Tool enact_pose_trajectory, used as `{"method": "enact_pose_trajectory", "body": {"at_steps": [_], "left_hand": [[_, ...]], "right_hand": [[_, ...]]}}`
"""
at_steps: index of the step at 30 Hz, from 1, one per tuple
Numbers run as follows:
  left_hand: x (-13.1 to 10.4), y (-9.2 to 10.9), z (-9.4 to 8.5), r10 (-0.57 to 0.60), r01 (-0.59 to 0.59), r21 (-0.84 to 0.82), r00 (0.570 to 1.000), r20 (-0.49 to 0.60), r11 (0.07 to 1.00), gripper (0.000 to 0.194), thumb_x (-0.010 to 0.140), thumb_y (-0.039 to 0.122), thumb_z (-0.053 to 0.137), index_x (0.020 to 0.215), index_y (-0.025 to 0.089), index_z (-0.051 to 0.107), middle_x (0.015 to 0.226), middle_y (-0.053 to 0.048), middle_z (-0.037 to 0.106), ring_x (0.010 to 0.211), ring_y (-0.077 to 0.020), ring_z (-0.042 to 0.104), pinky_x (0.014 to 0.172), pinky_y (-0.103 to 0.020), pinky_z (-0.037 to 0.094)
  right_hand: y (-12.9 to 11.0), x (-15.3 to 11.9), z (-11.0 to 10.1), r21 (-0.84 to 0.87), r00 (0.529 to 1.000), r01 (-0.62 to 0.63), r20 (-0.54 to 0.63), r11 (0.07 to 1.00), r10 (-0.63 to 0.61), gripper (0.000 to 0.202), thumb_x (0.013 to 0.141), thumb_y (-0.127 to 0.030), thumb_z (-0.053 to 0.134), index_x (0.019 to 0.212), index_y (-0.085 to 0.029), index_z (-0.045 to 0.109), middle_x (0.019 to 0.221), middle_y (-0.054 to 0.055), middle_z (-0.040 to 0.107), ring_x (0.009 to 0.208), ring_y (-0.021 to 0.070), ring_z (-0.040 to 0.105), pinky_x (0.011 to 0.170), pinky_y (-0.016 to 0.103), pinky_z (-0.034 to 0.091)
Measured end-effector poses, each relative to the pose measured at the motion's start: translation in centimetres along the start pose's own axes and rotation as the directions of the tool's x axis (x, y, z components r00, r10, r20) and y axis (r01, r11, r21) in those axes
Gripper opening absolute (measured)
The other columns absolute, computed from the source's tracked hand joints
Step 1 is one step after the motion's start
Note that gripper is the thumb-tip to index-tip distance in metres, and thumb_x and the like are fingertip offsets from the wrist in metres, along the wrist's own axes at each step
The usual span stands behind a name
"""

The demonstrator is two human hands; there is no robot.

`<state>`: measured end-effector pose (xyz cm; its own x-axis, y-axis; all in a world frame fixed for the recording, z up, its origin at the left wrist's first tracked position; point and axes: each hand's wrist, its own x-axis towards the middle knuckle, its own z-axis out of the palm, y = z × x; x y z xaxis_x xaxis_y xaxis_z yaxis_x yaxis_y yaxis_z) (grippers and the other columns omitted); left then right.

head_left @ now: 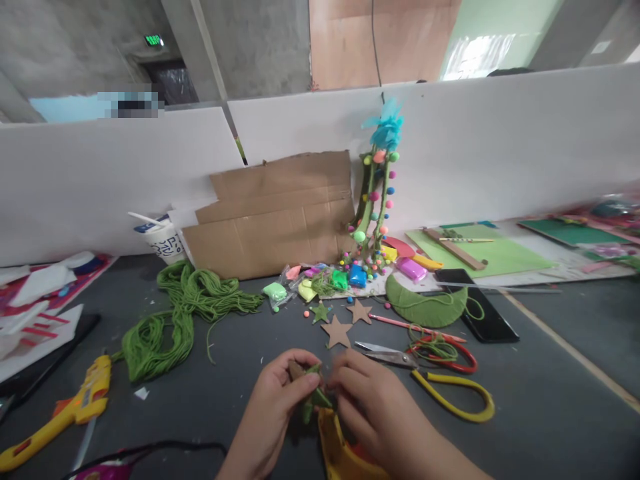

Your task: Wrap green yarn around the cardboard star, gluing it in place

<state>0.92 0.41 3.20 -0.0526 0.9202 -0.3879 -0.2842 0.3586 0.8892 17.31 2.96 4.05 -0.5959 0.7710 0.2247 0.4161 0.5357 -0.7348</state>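
Observation:
Low in the middle of the head view, my left hand [285, 400] pinches a small cardboard star [313, 400] partly wrapped in green yarn. My right hand [367, 393] is closed at the star's right side, fingertips pressed together; what they hold is too small to make out. Just beyond my hands lie two bare cardboard stars [337, 332] and a small green star [321, 312]. A yellow tool [340, 447] shows beneath my right hand. Right of it are scissors [400, 357] with red and yellow handles.
Green yarn skeins [160, 340] and a yellow glue gun [75, 407] lie left. Behind stand cardboard [275, 233] and a pom-pom decoration [375, 200] with clay packets [340, 279] at its foot. A green crescent [425, 303] and black phone [487, 313] lie right.

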Motion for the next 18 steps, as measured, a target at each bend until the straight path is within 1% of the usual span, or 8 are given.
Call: {"method": "enact_pose_trajectory", "body": {"at_steps": [3,6,9,11,16,18], "left_hand": [[-0.12,-0.09,0.19,-0.006,0.006,-0.010,1.000,0.014,1.000,0.012,0.070,0.019,0.071,0.081,0.018,0.067,0.069,0.001,0.060,0.064,-0.0129,0.054,0.061,-0.024,0.042],[-0.18,-0.03,0.35,-0.016,0.019,-0.062,0.998,0.056,0.998,0.010,0.072,0.017,0.069,0.082,0.018,0.065,0.069,0.001,0.061,0.064,-0.0125,0.054,0.062,-0.023,0.042],[-0.20,0.06,0.34,-0.031,0.041,-0.122,0.996,0.089,0.992,0.009,0.075,0.014,0.066,0.083,0.018,0.063,0.068,0.002,0.060,0.062,-0.0115,0.054,0.062,-0.022,0.042],[-0.21,0.10,0.24,-0.032,0.048,-0.142,0.994,0.108,0.989,0.007,0.076,0.014,0.065,0.081,0.019,0.062,0.066,0.002,0.058,0.061,-0.0112,0.053,0.061,-0.022,0.041],[-0.20,0.28,0.09,-0.022,0.034,-0.110,0.994,0.106,0.993,0.007,0.077,0.015,0.065,0.080,0.019,0.060,0.065,0.003,0.056,0.061,-0.0107,0.051,0.060,-0.021,0.039],[-0.18,0.35,0.06,-0.016,0.024,-0.085,0.995,0.101,0.996,0.006,0.078,0.017,0.064,0.080,0.019,0.059,0.065,0.003,0.055,0.062,-0.0109,0.050,0.060,-0.021,0.038]], "right_hand": [[-0.04,-0.21,-0.22,-0.153,0.999,-0.041,-0.024,0.987,0.038,0.016,0.079,-0.011,0.047,0.069,-0.018,0.057,0.070,0.003,0.056,0.064,0.0161,0.052,0.056,0.025,0.031],[-0.07,-0.39,-0.32,-0.233,0.998,-0.061,0.009,0.970,0.065,0.016,0.079,-0.012,0.047,0.069,-0.019,0.057,0.066,0.002,0.058,0.062,0.0162,0.052,0.055,0.026,0.028],[-0.20,-0.42,-0.35,-0.233,0.995,-0.051,0.077,0.971,0.070,0.018,0.082,-0.013,0.044,0.077,-0.020,0.060,0.067,0.003,0.062,0.063,0.0166,0.055,0.055,0.026,0.028],[-0.33,-0.41,-0.36,-0.241,0.993,-0.041,0.098,0.970,0.066,0.019,0.083,-0.014,0.043,0.079,-0.020,0.061,0.068,0.003,0.063,0.064,0.0171,0.056,0.055,0.026,0.028],[-0.53,-0.55,-0.47,-0.208,0.989,-0.070,0.113,0.976,0.095,0.020,0.083,-0.013,0.043,0.081,-0.020,0.061,0.069,0.003,0.064,0.063,0.0165,0.057,0.055,0.025,0.029],[-0.46,-0.65,-0.46,-0.171,0.987,-0.092,0.112,0.981,0.112,0.019,0.085,-0.015,0.043,0.086,-0.021,0.061,0.071,0.003,0.065,0.063,0.0164,0.058,0.055,0.024,0.030]]}}
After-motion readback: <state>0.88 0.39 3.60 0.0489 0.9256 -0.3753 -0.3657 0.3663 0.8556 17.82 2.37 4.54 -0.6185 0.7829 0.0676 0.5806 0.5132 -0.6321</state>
